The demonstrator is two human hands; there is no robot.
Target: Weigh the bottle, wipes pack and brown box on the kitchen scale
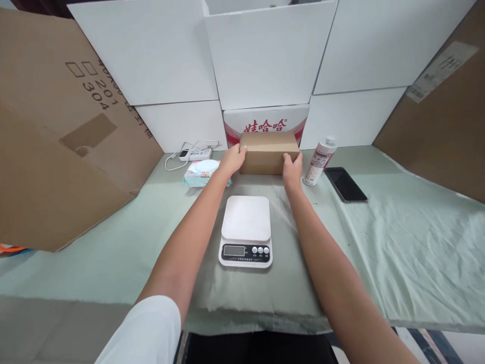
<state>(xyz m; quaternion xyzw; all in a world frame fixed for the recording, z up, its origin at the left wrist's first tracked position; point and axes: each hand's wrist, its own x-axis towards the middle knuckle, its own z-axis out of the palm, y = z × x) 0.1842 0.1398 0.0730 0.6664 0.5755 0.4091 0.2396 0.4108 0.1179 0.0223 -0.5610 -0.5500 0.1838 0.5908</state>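
A closed brown cardboard box [265, 163] is at the back of the table, in front of a white and red carton [265, 119]. My left hand [233, 159] grips its left end, with the thumb along the top edge. On the right end, my right hand [292, 169] is closed around the near corner. Between my forearms lies a white kitchen scale [246, 220] with nothing on its platform; its small display looks blank. I cannot tell whether the box touches the cloth.
Left of the box are a wipes pack [200, 174] and a white power strip [195, 153] with a cord. A white bottle [319, 161] and a phone [345, 184] are on the right. Large cardboard sheets [49, 167] flank the green cloth [125, 263].
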